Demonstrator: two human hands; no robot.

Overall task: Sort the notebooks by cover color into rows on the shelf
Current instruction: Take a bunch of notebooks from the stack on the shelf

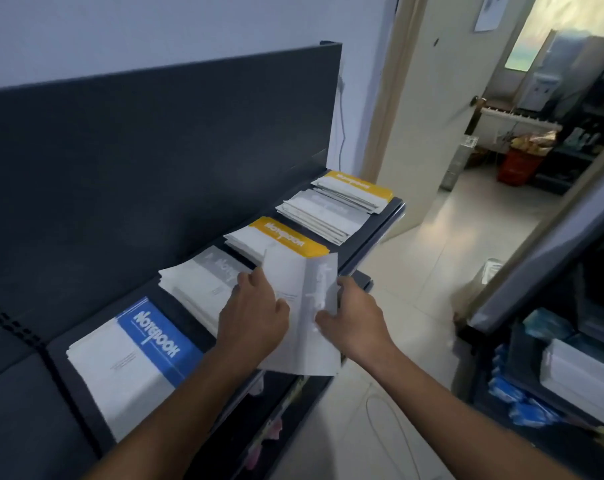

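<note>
We see two hands clamped on one grey-banded notebook [302, 306]: the left hand [255, 315] grips its left edge and the right hand [357, 322] its right edge, thumb on the cover. The notebook hangs tilted above the front edge of the dark shelf [385, 216]. Along the shelf lie the blue stack [134, 358] nearest, then a grey stack [196, 289], a yellow stack [279, 239], a second grey stack [323, 214], and a second yellow stack [354, 188] at the far end.

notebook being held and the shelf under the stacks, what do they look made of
Grey notebook: paper with a thin matte card cover, likely; it bends between the left hand and right hand. Shelf: dark, smooth, slight sheen at the front edge; painted metal or laminate, unclear which.
</note>
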